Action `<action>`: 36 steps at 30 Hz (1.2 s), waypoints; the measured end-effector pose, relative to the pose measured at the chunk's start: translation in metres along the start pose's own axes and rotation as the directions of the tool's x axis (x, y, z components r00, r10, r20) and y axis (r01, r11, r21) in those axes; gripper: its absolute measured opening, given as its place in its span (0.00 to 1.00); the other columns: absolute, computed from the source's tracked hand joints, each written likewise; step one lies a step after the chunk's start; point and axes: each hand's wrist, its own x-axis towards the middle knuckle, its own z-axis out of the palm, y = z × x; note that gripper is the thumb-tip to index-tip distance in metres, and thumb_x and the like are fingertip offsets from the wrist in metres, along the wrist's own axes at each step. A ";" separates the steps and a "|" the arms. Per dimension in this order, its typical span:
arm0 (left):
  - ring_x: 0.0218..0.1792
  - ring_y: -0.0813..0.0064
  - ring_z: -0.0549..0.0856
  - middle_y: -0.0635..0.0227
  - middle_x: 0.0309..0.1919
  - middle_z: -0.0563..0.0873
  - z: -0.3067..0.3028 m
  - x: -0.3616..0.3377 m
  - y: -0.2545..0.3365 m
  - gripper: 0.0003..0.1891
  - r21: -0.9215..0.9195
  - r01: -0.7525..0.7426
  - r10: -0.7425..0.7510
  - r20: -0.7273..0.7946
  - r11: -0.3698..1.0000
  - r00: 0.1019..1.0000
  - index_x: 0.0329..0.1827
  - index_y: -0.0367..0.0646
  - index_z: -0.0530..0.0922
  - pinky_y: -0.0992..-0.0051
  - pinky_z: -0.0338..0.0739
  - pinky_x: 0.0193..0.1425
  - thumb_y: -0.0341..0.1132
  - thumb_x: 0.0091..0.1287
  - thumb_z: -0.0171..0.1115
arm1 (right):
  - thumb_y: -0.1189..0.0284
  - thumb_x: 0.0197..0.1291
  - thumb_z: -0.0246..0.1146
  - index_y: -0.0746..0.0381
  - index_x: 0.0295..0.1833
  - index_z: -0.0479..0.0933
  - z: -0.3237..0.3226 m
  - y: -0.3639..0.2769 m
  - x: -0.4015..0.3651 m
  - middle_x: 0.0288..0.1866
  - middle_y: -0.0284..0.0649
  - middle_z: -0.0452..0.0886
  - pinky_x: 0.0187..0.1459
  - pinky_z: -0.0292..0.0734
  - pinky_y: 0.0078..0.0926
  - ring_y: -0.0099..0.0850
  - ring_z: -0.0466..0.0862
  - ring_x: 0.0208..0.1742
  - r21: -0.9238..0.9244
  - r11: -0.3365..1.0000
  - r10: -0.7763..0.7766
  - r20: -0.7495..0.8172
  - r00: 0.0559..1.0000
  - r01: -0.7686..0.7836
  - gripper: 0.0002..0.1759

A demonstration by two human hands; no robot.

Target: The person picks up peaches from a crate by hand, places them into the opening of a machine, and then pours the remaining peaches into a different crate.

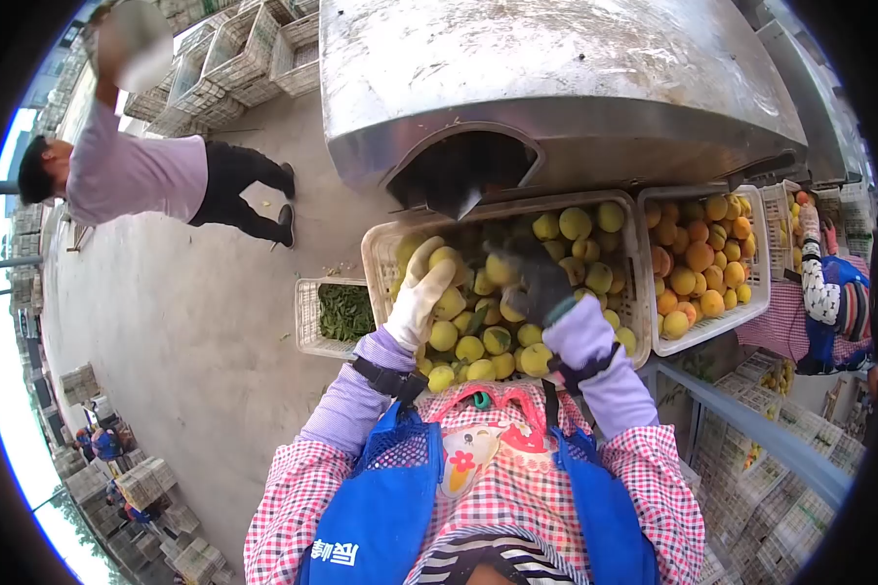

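Observation:
A large white plastic crate in front of me holds many yellow-green peaches with some green leaves among them. My left hand, in a white glove, reaches into its left side with fingers closed around one peach. In a dark glove, my right hand is over the middle of the crate. Its fingers are somewhat blurred but curl around another peach, partly covering it.
A metal machine with a dark chute opening overhangs the crate. To the right stands a crate of orange peaches; to the left, a smaller crate of leaves. A blue rail runs right. Other people stand nearby among stacked crates.

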 end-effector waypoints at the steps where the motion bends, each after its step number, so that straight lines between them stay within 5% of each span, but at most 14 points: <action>1: 0.67 0.68 0.80 0.65 0.69 0.77 0.003 -0.002 0.004 0.35 0.068 -0.005 0.002 0.042 0.998 0.999 0.82 0.45 0.63 0.63 0.84 0.62 0.41 0.77 0.66 | 0.72 0.51 0.67 0.60 0.78 0.71 -0.004 -0.025 -0.002 0.72 0.50 0.78 0.73 0.75 0.44 0.52 0.76 0.74 0.028 0.999 -0.038 -0.006 0.999 0.038 0.43; 3: 0.70 0.66 0.79 0.66 0.70 0.76 0.009 -0.006 0.008 0.35 0.202 -0.023 -0.002 0.125 0.979 0.992 0.83 0.46 0.61 0.61 0.83 0.64 0.44 0.77 0.65 | 0.74 0.50 0.67 0.61 0.76 0.72 0.002 -0.049 -0.003 0.73 0.51 0.76 0.73 0.75 0.44 0.52 0.75 0.75 0.119 0.989 -0.078 -0.125 0.989 0.093 0.42; 4: 0.72 0.65 0.78 0.64 0.72 0.75 0.014 -0.013 0.009 0.32 0.000 0.088 -0.087 0.149 0.996 0.985 0.83 0.47 0.61 0.60 0.81 0.69 0.42 0.80 0.60 | 0.74 0.50 0.68 0.62 0.76 0.73 0.008 -0.055 -0.004 0.75 0.52 0.74 0.74 0.75 0.44 0.51 0.75 0.75 0.185 0.977 -0.066 -0.235 0.970 0.111 0.42; 6: 0.71 0.65 0.79 0.63 0.73 0.75 0.001 -0.012 0.001 0.31 0.212 -0.144 0.097 0.218 0.967 0.971 0.84 0.48 0.60 0.61 0.79 0.71 0.42 0.81 0.58 | 0.74 0.48 0.74 0.63 0.73 0.75 0.021 -0.061 -0.010 0.79 0.55 0.69 0.75 0.74 0.45 0.53 0.73 0.77 0.323 0.941 0.028 -0.382 0.924 0.105 0.41; 8: 0.71 0.65 0.79 0.62 0.73 0.75 -0.003 -0.012 -0.003 0.31 0.258 -0.216 0.155 0.239 0.942 0.959 0.84 0.48 0.60 0.62 0.78 0.73 0.41 0.81 0.57 | 0.71 0.47 0.78 0.63 0.72 0.76 0.022 -0.062 -0.013 0.79 0.56 0.68 0.75 0.73 0.45 0.54 0.72 0.78 0.326 0.938 0.022 -0.405 0.914 0.121 0.43; 14: 0.71 0.64 0.79 0.59 0.73 0.76 0.015 -0.018 0.008 0.31 -0.253 0.016 0.031 0.180 0.967 0.983 0.83 0.44 0.59 0.62 0.76 0.75 0.39 0.81 0.57 | 0.63 0.44 0.84 0.63 0.73 0.76 0.034 -0.069 -0.002 0.73 0.54 0.72 0.71 0.76 0.45 0.53 0.76 0.72 0.240 0.964 0.004 -0.451 0.893 0.117 0.48; 17: 0.70 0.64 0.80 0.58 0.71 0.76 0.024 -0.020 0.021 0.32 -0.284 0.005 0.034 0.133 0.959 0.990 0.84 0.44 0.59 0.62 0.78 0.74 0.37 0.80 0.59 | 0.62 0.45 0.84 0.63 0.72 0.76 0.027 -0.080 0.006 0.69 0.52 0.75 0.68 0.77 0.44 0.50 0.78 0.67 0.256 0.966 0.065 -0.390 0.918 0.041 0.47; 21: 0.67 0.66 0.80 0.57 0.69 0.77 0.022 -0.019 0.023 0.32 -0.036 -0.184 0.185 0.034 0.982 0.982 0.82 0.39 0.60 0.65 0.76 0.72 0.38 0.79 0.61 | 0.61 0.45 0.86 0.64 0.73 0.74 0.025 -0.090 0.016 0.66 0.50 0.76 0.68 0.77 0.41 0.46 0.78 0.66 0.551 0.828 0.316 -0.312 0.896 -0.100 0.49; 23: 0.66 0.68 0.80 0.56 0.67 0.77 0.022 -0.018 0.024 0.33 0.098 -0.267 0.269 -0.003 0.959 0.963 0.81 0.37 0.61 0.67 0.76 0.72 0.39 0.78 0.62 | 0.61 0.45 0.86 0.65 0.73 0.73 0.026 -0.082 0.021 0.67 0.51 0.76 0.69 0.76 0.41 0.44 0.78 0.66 0.465 0.885 0.218 -0.440 0.871 0.014 0.50; 24: 0.66 0.65 0.82 0.56 0.69 0.77 0.023 -0.018 0.026 0.28 0.099 -0.285 0.289 -0.039 0.954 0.956 0.79 0.39 0.64 0.65 0.79 0.71 0.32 0.78 0.58 | 0.61 0.45 0.86 0.65 0.73 0.72 0.027 -0.078 0.023 0.67 0.51 0.75 0.69 0.76 0.41 0.44 0.79 0.66 0.418 0.906 0.165 -0.499 0.851 0.070 0.50; 30: 0.66 0.66 0.81 0.57 0.68 0.77 0.028 -0.019 0.026 0.30 0.106 -0.298 0.309 -0.110 0.949 0.945 0.80 0.39 0.62 0.66 0.78 0.70 0.33 0.78 0.60 | 0.63 0.49 0.84 0.65 0.76 0.70 0.027 -0.092 0.037 0.68 0.53 0.76 0.70 0.75 0.43 0.47 0.78 0.67 0.335 0.941 0.107 -0.453 0.885 0.057 0.50; 33: 0.66 0.67 0.81 0.57 0.68 0.77 0.034 -0.021 0.030 0.30 0.006 -0.209 0.208 -0.142 0.978 0.968 0.80 0.39 0.62 0.67 0.78 0.70 0.33 0.78 0.61 | 0.64 0.50 0.82 0.64 0.77 0.70 0.027 -0.092 0.051 0.67 0.53 0.77 0.70 0.74 0.45 0.50 0.78 0.68 0.356 0.934 0.176 -0.421 0.890 -0.016 0.49; 36: 0.63 0.71 0.80 0.60 0.67 0.77 0.021 -0.020 0.034 0.31 0.086 -0.292 0.298 -0.070 0.953 0.952 0.81 0.40 0.62 0.69 0.78 0.68 0.39 0.79 0.61 | 0.61 0.50 0.80 0.62 0.74 0.73 0.039 -0.081 0.075 0.67 0.54 0.77 0.70 0.73 0.48 0.54 0.77 0.67 0.526 0.848 0.282 -0.542 0.792 0.058 0.45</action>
